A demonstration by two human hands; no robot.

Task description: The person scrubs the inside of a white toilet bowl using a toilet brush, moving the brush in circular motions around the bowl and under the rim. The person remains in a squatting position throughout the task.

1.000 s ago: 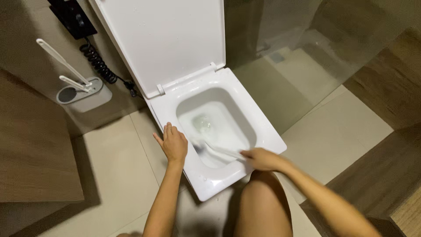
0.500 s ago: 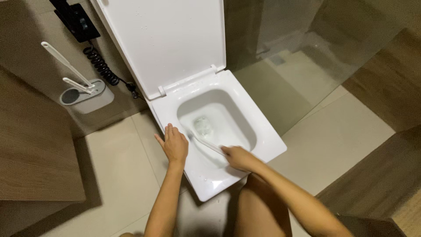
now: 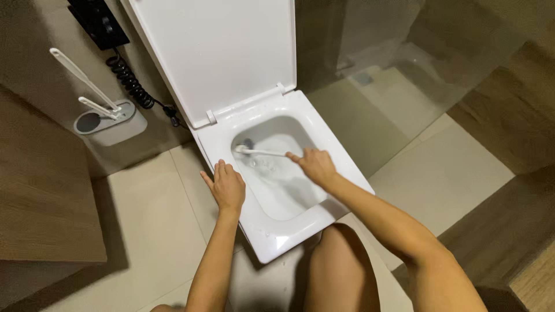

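Your right hand (image 3: 315, 166) grips the brush (image 3: 260, 152); left hand (image 3: 227, 188) rests flat, fingers spread, on the toilet rim (image 3: 277, 240). Press the head firmly into the bowl's far corner.

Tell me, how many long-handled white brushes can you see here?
3. One brush is in the right hand, reaching into the toilet bowl. Two more stand in the grey holder on the floor. Others may be hidden.

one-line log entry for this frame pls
left hand: flat on toilet rim | right hand: gripping brush | brush head: inside bowl, far-left corner
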